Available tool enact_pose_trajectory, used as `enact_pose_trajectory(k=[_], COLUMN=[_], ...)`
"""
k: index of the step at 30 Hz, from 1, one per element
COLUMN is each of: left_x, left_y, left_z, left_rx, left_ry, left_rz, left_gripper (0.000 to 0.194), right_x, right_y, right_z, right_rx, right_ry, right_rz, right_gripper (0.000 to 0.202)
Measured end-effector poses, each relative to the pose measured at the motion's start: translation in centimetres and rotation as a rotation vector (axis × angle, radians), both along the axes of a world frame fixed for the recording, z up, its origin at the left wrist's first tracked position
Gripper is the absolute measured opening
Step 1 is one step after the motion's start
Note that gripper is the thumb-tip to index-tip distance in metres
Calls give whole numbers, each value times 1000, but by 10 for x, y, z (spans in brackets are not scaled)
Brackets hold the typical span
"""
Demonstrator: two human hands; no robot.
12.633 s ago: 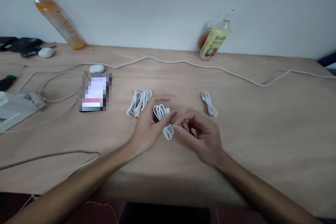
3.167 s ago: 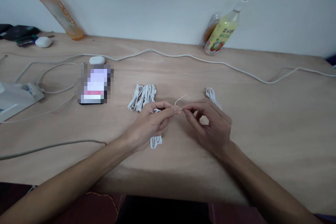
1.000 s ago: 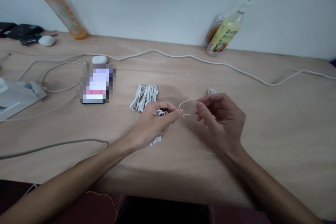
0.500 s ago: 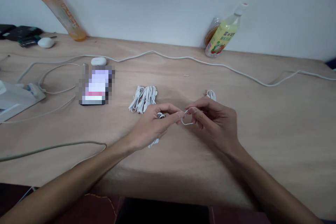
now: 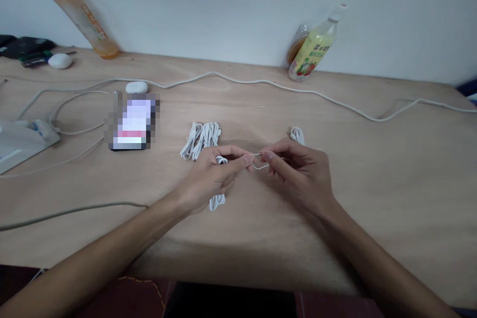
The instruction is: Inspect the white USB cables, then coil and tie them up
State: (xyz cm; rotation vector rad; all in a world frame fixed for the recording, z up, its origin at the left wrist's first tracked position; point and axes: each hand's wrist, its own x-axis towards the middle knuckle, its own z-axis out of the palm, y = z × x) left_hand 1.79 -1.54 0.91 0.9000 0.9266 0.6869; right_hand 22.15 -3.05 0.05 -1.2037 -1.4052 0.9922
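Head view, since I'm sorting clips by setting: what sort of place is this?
Likely an indoor desk workspace, home or office unclear: a wooden tabletop meets a pale wall, bearing bundled white cables and a yellow-labelled bottle.

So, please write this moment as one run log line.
left hand: holds coiled cable | right hand: pinches white strand | on table: phone, cable bundles

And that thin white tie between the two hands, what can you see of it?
The thin white tie looks like slim, bendable wire or string; I can't tell which. One stretch runs nearly straight and level between the left hand and the right hand, pinched by both. Another stretch sags below it in a shallow curve. It sits in front of the bundled cables. Its ends are hard to make out.
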Motion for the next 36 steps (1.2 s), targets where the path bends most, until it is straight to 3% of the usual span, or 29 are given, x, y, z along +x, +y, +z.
enact_pose_trajectory(k=[6,16,23,27,36], left_x=[2,3,3,2,4], left_y=[0,0,1,1,1], left_z=[2,5,1,2,1], left_rx=[-23,24,5,-28,4], left_ry=[-17,-72,-104,-100,-108], left_rz=[26,105,98,68,106], left_gripper=[29,23,27,29,25], right_x=[0,-6,-3,0,-8], right_y=[-1,-2,0,1,-2], right_z=[-1,-7,-2,0,-10], right_rx=[-48,-261,-303,-317,-359], right_ry=[62,229,185,178,373], right_rz=[5,95,114,173,134], right_gripper=[14,28,41,42,37])
